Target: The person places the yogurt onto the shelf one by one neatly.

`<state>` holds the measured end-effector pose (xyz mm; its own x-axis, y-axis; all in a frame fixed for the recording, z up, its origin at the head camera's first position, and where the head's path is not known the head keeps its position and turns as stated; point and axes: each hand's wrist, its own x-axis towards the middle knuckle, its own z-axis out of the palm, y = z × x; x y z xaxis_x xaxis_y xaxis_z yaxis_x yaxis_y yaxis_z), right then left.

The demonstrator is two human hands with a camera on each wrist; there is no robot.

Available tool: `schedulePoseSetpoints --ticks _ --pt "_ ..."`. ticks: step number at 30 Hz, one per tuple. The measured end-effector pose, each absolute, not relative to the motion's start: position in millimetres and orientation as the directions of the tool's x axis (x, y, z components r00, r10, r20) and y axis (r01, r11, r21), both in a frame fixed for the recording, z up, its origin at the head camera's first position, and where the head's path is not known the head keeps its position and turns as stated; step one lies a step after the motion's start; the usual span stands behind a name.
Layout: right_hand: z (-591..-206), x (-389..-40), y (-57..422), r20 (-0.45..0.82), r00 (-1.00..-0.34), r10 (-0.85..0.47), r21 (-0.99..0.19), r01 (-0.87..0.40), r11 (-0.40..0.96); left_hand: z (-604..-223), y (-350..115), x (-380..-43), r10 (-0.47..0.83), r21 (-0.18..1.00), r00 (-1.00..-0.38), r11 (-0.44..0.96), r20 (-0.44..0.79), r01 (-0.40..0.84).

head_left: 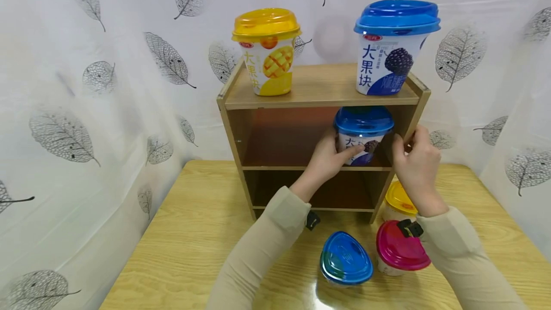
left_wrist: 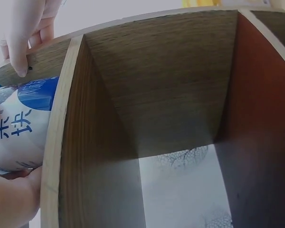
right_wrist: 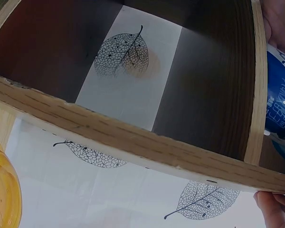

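In the head view my left hand (head_left: pixel 325 158) grips a yogurt cup (head_left: pixel 364 124) with a blue lid and a blackberry print. Its thumb lies across the front of the cup, and its fingers go round the left side. The cup stands upright at the right end of the middle compartment of a small wooden shelf (head_left: pixel 323 83). My right hand (head_left: pixel 417 164) holds the shelf's right side panel (head_left: pixel 412 126), thumb at the inner face and fingers outside. The left wrist view shows the cup's white and blue wall (left_wrist: pixel 23 128) beside a shelf board (left_wrist: pixel 61 128).
On the shelf top stand a yellow-lidded cup (head_left: pixel 271 54) at left and another blue-lidded cup (head_left: pixel 391 49) at right. Below, on the wooden table (head_left: pixel 181 252), are a blue-lidded cup (head_left: pixel 346 258), a pink-lidded cup (head_left: pixel 402 248) and a yellow-lidded cup (head_left: pixel 399 198) near my right forearm.
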<state>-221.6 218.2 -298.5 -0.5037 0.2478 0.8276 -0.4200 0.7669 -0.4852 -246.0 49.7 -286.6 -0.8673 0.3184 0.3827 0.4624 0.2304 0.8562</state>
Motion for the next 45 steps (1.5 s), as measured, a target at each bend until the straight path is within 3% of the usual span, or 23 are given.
schedulePoseSetpoints --ticks 13,20,23,27,32,36,39,42,45 --pt "-301.6 -224.7 216.6 0.819 -0.527 0.225 -0.485 -0.427 0.764 -286.2 50.9 -244.8 0.295 0.862 -0.879 0.237 0.375 0.448" --pt "-302.2 -224.3 216.2 0.819 -0.526 0.230 -0.484 -0.418 0.769 -289.0 33.7 -231.4 0.173 0.888 -0.942 0.320 0.289 0.331" --pt "-301.9 -223.7 216.5 0.819 -0.523 0.238 -0.488 -0.414 0.769 -291.5 19.1 -223.5 0.136 0.865 -0.920 0.313 0.367 0.391" --pt "-301.5 -223.1 216.9 0.816 -0.525 0.240 -0.490 -0.410 0.769 -295.8 -7.0 -215.4 0.090 0.761 -0.805 0.277 0.587 0.586" --pt "-301.2 -222.6 217.7 0.823 -0.515 0.239 -0.482 -0.413 0.773 -296.8 -42.8 -209.7 -0.027 0.533 -0.558 0.341 0.829 0.775" --pt "-300.7 -222.4 218.4 0.828 -0.508 0.238 -0.479 -0.417 0.773 -293.3 -69.0 -208.8 -0.166 0.388 -0.351 0.434 0.922 0.813" --pt "-300.0 -222.3 218.8 0.832 -0.501 0.238 -0.475 -0.423 0.772 -290.9 -85.9 -210.9 -0.277 0.378 -0.271 0.490 0.922 0.785" --pt "-299.5 -222.0 218.6 0.834 -0.497 0.240 -0.475 -0.426 0.770 -291.5 -99.5 -214.7 -0.346 0.464 -0.323 0.494 0.881 0.735" --pt "-299.8 -222.2 218.5 0.833 -0.499 0.240 -0.476 -0.426 0.769 -294.7 -108.7 -218.5 -0.353 0.604 -0.490 0.456 0.797 0.654"
